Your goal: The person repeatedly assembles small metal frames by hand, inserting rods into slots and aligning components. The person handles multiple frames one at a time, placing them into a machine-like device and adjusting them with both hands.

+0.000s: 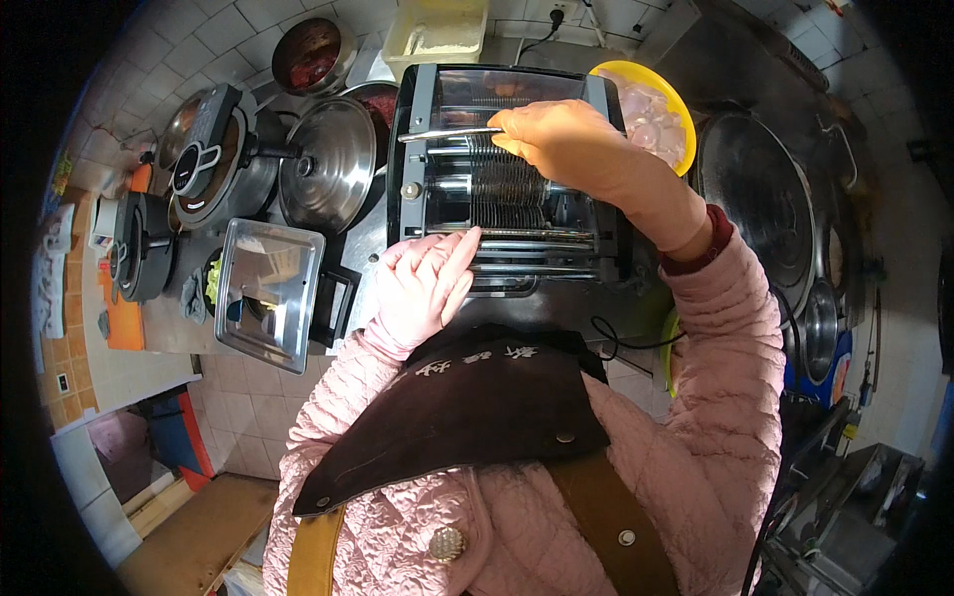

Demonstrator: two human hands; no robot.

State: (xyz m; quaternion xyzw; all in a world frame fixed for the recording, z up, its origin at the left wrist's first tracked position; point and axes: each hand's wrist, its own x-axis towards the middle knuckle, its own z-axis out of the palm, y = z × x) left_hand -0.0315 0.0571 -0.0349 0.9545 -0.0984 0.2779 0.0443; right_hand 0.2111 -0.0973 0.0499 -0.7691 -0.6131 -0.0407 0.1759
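Observation:
A meat-cutting machine (507, 199) with a grey side frame, dark housing and a stack of thin blades stands in front of me. My right hand (581, 144) reaches over its top, with the fingers closed around the end of a thin metal rod (447, 133) that lies across the machine. My left hand (425, 283) rests at the machine's near left corner. Its fingers are stretched toward the near metal bars (537, 244), and I see nothing held in it. Part of the blades' right side is hidden by my right hand and wrist.
A yellow bowl (682, 104) of pale raw meat stands behind the machine's right side. To the left are a lidded pot (328, 164), a clear plastic container (268, 288) and a metal bowl (316, 50) of red meat. A large round pan (755, 199) sits at right.

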